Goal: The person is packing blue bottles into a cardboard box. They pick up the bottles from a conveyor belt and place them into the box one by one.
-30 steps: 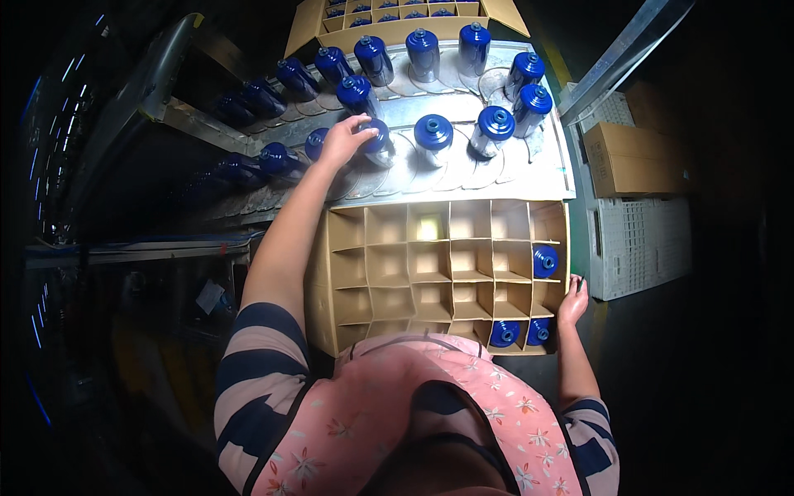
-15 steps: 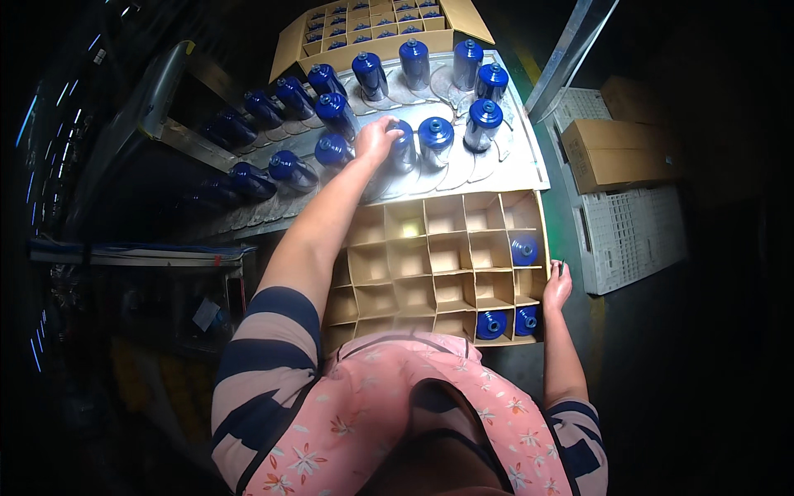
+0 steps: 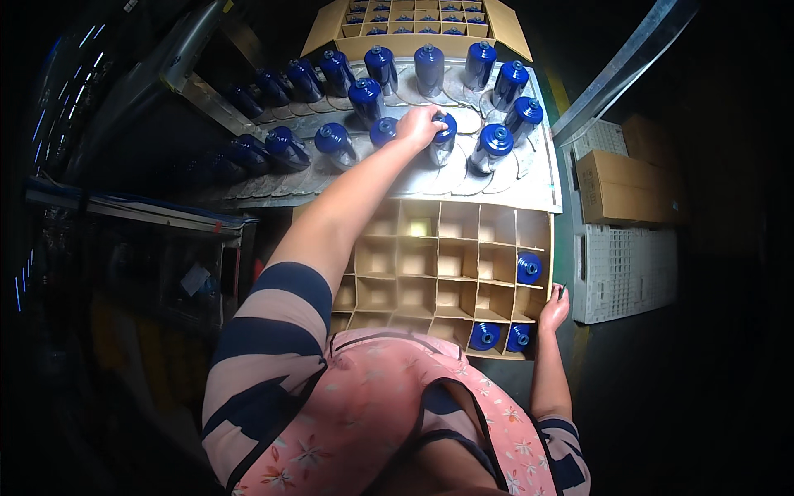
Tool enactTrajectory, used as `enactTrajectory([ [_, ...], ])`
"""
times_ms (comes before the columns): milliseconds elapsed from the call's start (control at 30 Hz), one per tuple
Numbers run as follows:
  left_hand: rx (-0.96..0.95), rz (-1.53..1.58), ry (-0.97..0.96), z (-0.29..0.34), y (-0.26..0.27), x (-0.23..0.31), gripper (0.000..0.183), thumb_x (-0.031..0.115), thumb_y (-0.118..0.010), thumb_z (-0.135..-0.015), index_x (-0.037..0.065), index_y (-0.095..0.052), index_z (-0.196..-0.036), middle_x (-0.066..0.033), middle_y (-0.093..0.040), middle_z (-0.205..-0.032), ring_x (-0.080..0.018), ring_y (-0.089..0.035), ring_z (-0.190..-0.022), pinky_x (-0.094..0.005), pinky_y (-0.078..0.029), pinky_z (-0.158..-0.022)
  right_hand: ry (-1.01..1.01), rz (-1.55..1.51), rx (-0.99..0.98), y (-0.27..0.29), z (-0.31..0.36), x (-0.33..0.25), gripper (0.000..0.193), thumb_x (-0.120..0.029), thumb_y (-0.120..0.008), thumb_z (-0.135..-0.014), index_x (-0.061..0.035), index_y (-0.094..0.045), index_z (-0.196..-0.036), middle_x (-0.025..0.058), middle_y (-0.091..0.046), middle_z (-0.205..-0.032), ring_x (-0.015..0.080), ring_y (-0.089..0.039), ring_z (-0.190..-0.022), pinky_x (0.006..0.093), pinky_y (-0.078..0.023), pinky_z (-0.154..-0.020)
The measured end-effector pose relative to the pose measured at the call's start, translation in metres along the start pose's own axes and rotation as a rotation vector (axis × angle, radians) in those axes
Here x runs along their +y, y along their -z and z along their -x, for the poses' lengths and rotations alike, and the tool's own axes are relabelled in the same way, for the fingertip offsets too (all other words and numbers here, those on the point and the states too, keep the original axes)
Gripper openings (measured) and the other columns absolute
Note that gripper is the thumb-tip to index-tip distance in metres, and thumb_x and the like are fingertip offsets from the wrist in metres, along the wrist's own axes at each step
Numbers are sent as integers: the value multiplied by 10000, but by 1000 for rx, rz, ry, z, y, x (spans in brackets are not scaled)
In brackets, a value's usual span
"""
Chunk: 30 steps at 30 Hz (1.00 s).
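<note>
My left hand (image 3: 420, 127) reaches over the conveyor, its fingers closed on the top of a blue bottle (image 3: 443, 150) that stands upright. To its left, partly behind my wrist, is another blue bottle (image 3: 384, 130); to its right stands one more blue bottle (image 3: 495, 145). In front of my body lies a divided cardboard box (image 3: 536, 221) with three blue bottles in its right-hand cells, one of them a bottle (image 3: 528, 267) near the right wall. My right hand (image 3: 555, 309) is at the box's right edge, fingers pinched around a small dark thing I cannot make out.
The conveyor (image 3: 538, 186) of overlapping plates carries several blue bottles in a loop. Behind it stands an open carton (image 3: 509, 29) full of bottles. A metal post (image 3: 633, 62) rises at the right, near a pallet (image 3: 624, 277) and a closed carton (image 3: 633, 188).
My left hand has shifted to the right along with the bottle under its fingers. Bottles on the conveyor have moved round to the right. My right hand stays by the box edge.
</note>
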State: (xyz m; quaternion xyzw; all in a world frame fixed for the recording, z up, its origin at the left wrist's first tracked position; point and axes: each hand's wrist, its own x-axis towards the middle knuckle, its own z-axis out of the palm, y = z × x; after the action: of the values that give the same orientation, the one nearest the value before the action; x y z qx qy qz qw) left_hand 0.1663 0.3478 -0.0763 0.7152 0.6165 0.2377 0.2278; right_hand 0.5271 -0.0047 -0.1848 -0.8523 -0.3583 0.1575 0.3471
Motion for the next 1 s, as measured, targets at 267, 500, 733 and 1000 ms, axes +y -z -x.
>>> enactTrajectory([
  [267,125,209,-222,39,-9,-2,423,169,-723,-802,127,-633,-1213,-96,-607,-1287,-269,-608,-1096,-346,-480,-931,43,5,0,0,-1,2,271,-226,-489,-992,-13,-656,-1002,146,-692,-908,291,-660,-839,394,-485,-762],
  [500,413,269,-93,83,124,-116,330,106,-673,-847,107,-662,-1177,-82,-659,-1211,-174,-636,-1010,-283,-495,-879,20,-47,-27,6,-7,4,283,-229,-483,-989,-10,-660,-1011,145,-692,-915,285,-648,-856,387,-471,-789],
  [733,383,85,85,76,183,-226,371,240,-710,-796,173,-682,-1159,-186,-682,-1009,-333,-648,-940,-385,-501,-845,33,51,0,-1,9,-3,274,-225,-488,-981,-16,-661,-1019,161,-682,-931,295,-643,-873,387,-469,-801],
  [1000,310,76,71,51,128,-223,375,245,-740,-762,161,-662,-1120,-61,-651,-1224,-292,-587,-1083,-365,-454,-945,-7,97,73,-19,13,-15,215,-214,-519,-972,-48,-655,-1000,129,-694,-890,269,-669,-829,376,-494,-747],
])
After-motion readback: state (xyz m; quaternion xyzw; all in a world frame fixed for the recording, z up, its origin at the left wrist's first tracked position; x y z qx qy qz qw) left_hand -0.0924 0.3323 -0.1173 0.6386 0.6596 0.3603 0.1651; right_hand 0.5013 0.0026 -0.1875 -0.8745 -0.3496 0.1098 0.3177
